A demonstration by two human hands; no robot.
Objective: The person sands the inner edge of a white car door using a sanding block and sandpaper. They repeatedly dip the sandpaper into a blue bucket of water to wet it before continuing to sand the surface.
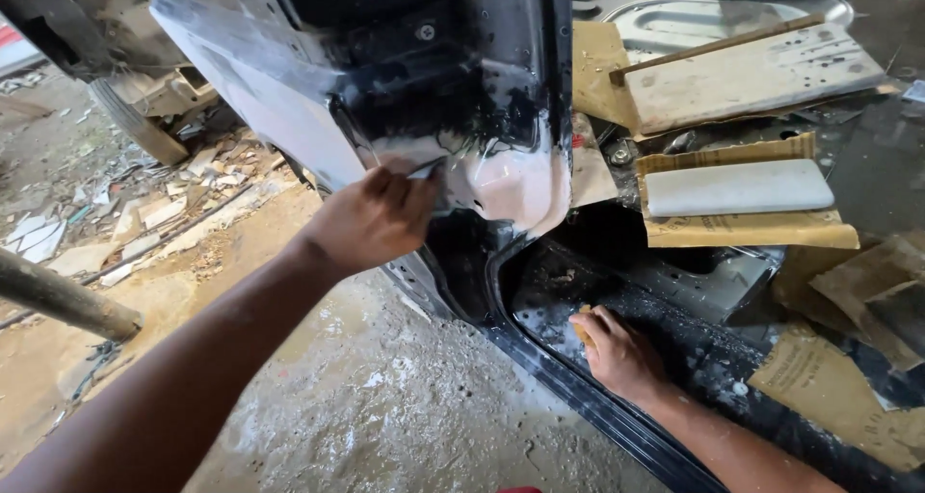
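My left hand (371,218) is raised against a dark car body pillar (453,79) and pinches a thin flat scraper blade (426,171) against a patch of pale body filler (511,180) on it. Lower down, my right hand (617,353) rests on the black door sill (568,291), fingers curled over a small yellowish piece, probably folded sandpaper (581,327). The filler patch is whitish-pink and smeared across the curved base of the pillar.
Inside the car lie sheets of brown sandpaper (752,228), a white sanding block (737,186), a wooden board (752,79) and a stick. The wet concrete floor (405,397) is below. Rubble and a tyre (135,122) are at left, a pipe (58,300) near the left edge.
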